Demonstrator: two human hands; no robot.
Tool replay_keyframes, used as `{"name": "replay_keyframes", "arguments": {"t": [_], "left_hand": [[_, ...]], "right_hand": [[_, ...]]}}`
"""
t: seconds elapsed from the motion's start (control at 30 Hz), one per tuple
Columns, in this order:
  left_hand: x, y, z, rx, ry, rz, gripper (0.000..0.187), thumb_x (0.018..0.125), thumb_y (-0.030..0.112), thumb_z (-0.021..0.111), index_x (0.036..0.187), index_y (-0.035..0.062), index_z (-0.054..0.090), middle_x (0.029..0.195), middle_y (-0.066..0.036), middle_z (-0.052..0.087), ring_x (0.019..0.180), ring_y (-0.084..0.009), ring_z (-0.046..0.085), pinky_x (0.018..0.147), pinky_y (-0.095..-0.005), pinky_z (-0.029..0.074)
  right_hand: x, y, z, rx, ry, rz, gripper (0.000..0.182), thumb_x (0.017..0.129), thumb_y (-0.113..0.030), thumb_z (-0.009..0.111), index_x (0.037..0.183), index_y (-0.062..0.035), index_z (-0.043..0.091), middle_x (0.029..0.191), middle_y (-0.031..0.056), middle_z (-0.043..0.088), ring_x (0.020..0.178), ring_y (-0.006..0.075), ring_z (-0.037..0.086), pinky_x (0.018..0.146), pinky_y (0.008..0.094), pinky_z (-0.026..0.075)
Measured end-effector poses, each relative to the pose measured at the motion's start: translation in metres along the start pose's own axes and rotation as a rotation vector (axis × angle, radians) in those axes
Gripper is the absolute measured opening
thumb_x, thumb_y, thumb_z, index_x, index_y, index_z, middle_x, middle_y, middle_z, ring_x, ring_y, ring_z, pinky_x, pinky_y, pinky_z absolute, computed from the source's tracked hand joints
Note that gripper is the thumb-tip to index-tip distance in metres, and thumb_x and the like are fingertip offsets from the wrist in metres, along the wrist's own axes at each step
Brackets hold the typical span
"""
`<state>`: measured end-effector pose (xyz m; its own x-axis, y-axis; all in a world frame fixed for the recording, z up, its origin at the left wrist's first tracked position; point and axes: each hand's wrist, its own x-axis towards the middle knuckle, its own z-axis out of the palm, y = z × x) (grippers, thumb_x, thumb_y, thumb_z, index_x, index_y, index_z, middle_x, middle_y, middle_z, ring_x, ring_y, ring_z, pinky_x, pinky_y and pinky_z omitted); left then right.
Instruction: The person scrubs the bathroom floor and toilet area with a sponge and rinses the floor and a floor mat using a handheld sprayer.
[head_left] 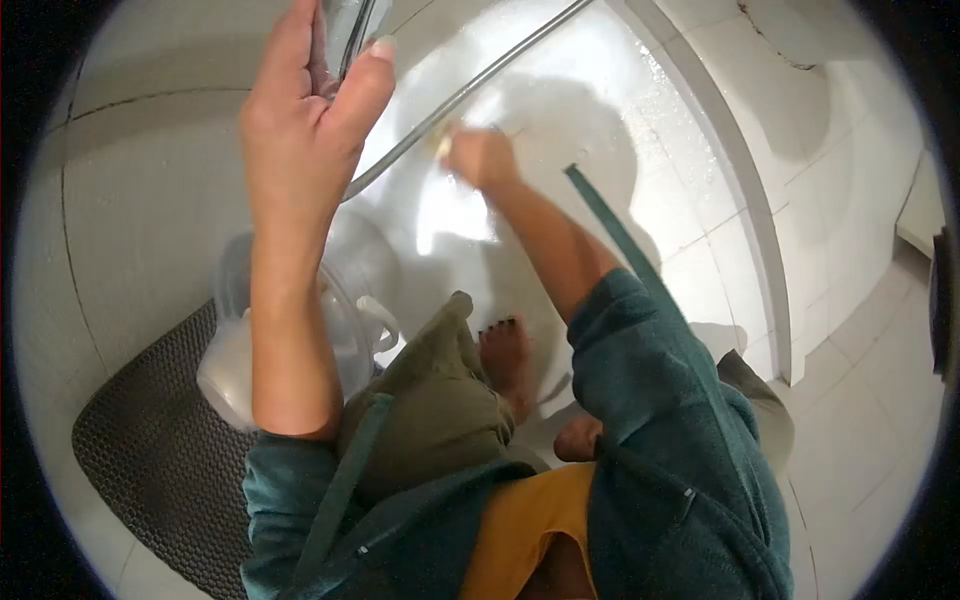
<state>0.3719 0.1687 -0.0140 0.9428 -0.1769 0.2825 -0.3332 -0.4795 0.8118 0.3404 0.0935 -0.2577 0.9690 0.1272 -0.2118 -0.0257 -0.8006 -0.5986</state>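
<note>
My left hand [335, 95] is raised at the upper left, its fingers curled round a shiny, chrome-like piece [355, 45] that runs out of the top of the view. A metal shower hose [480, 85] slants down from the top and passes behind the left wrist. Low over the wet, brightly lit floor, my right hand [482, 160] is closed and blurred. A small cream-yellow thing [445, 148] pokes out at its fingers; its kind I cannot tell.
Under my left forearm stands a clear plastic tub [345, 325] beside a whitish rounded container [228, 375]. A dark textured mat-like surface [160, 430] lies at lower left. A raised curb [740, 160] curves along the right. My bare foot [505, 365] is on the floor.
</note>
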Motion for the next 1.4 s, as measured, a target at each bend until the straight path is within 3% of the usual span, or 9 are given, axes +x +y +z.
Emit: {"name": "replay_keyframes", "arguments": {"t": [0.3, 0.43, 0.53, 0.57, 0.7, 1.0, 1.07, 1.17, 1.4], "left_hand": [[0.006, -0.001, -0.005, 0.102, 0.087, 0.015, 0.054, 0.077, 0.017, 0.065, 0.117, -0.0106, 0.043, 0.111, -0.019, 0.054, 0.099, -0.0195, 0.054, 0.084, -0.0265, 0.042], [0.009, 0.01, -0.001, 0.113, 0.062, 0.025, 0.054, 0.076, 0.014, 0.066, 0.117, -0.0117, 0.042, 0.115, -0.021, 0.052, 0.103, -0.0199, 0.052, 0.086, -0.0271, 0.042], [0.006, 0.005, -0.002, 0.159, 0.047, 0.023, 0.052, 0.076, 0.013, 0.065, 0.117, -0.0106, 0.043, 0.111, -0.02, 0.054, 0.1, -0.0185, 0.054, 0.084, -0.0265, 0.043], [0.005, 0.004, -0.002, 0.171, 0.04, 0.04, 0.051, 0.076, 0.012, 0.065, 0.117, -0.0098, 0.044, 0.109, -0.019, 0.055, 0.097, -0.0175, 0.054, 0.082, -0.0259, 0.043], [0.004, 0.009, 0.004, 0.192, 0.025, 0.017, 0.05, 0.076, 0.015, 0.064, 0.116, -0.0079, 0.046, 0.104, -0.016, 0.057, 0.089, -0.0156, 0.055, 0.077, -0.0246, 0.044], [0.004, -0.003, 0.027, 0.072, -0.059, -0.051, 0.047, 0.078, 0.022, 0.062, 0.111, -0.0067, 0.047, 0.08, -0.008, 0.058, 0.069, -0.0125, 0.054, 0.064, -0.0229, 0.044], [0.003, 0.003, 0.046, -0.292, -0.157, -0.42, 0.039, 0.078, 0.023, 0.061, 0.102, -0.0031, 0.045, 0.071, -0.004, 0.051, 0.057, -0.0086, 0.047, 0.053, -0.0215, 0.04], [-0.003, 0.012, 0.081, -0.616, -0.175, -0.627, 0.022, 0.081, 0.022, 0.058, 0.088, 0.008, 0.042, 0.067, -0.001, 0.045, 0.05, -0.007, 0.042, 0.045, -0.0198, 0.034], [-0.022, 0.065, 0.111, -0.575, -0.32, -0.713, 0.022, 0.079, 0.019, 0.058, 0.085, 0.0071, 0.041, 0.064, 0.0, 0.044, 0.04, -0.0056, 0.034, 0.036, -0.0197, 0.027]], "right_hand": [[0.034, 0.015, -0.018, 0.051, 0.116, 0.069, 0.026, 0.071, -0.027, 0.056, 0.087, -0.0067, 0.057, 0.074, 0.0135, 0.061, 0.07, 0.0292, 0.06, 0.065, 0.0382, 0.048], [-0.001, 0.011, -0.006, -0.146, -0.145, -0.262, 0.026, 0.072, -0.03, 0.056, 0.091, -0.0131, 0.057, 0.078, 0.0126, 0.063, 0.076, 0.0275, 0.062, 0.068, 0.0388, 0.048], [0.029, 0.048, -0.042, 0.562, 0.013, 0.279, 0.028, 0.075, -0.032, 0.054, 0.093, -0.0114, 0.056, 0.079, 0.0119, 0.063, 0.076, 0.0285, 0.061, 0.067, 0.0386, 0.048], [0.034, 0.045, -0.053, -0.004, 0.072, 0.211, 0.038, 0.074, -0.034, 0.058, 0.104, -0.0105, 0.053, 0.081, 0.0117, 0.063, 0.07, 0.0256, 0.061, 0.066, 0.0385, 0.047], [-0.026, 0.018, -0.005, -0.074, -0.145, -0.24, 0.03, 0.069, -0.022, 0.052, 0.097, -0.014, 0.054, 0.084, 0.0148, 0.063, 0.08, 0.0283, 0.062, 0.071, 0.0396, 0.048], [-0.044, 0.09, -0.099, -0.078, 0.027, 0.282, 0.033, 0.077, -0.026, 0.057, 0.101, -0.0044, 0.052, 0.082, 0.0161, 0.062, 0.082, 0.0281, 0.06, 0.071, 0.0379, 0.047], [-0.055, 0.096, -0.118, -0.16, 0.065, 0.23, 0.034, 0.078, -0.027, 0.056, 0.101, -0.0031, 0.053, 0.084, 0.0168, 0.062, 0.086, 0.0272, 0.059, 0.073, 0.037, 0.046], [-0.058, 0.089, -0.17, 0.07, 0.369, 0.181, 0.034, 0.078, -0.031, 0.058, 0.096, -0.001, 0.058, 0.09, 0.0146, 0.06, 0.086, 0.0247, 0.057, 0.075, 0.0316, 0.045], [-0.046, 0.043, -0.224, 1.359, -0.107, 0.438, 0.023, 0.083, -0.02, 0.051, 0.096, -0.003, 0.059, 0.086, 0.0066, 0.058, 0.076, 0.0171, 0.055, 0.072, 0.0294, 0.046]]}}
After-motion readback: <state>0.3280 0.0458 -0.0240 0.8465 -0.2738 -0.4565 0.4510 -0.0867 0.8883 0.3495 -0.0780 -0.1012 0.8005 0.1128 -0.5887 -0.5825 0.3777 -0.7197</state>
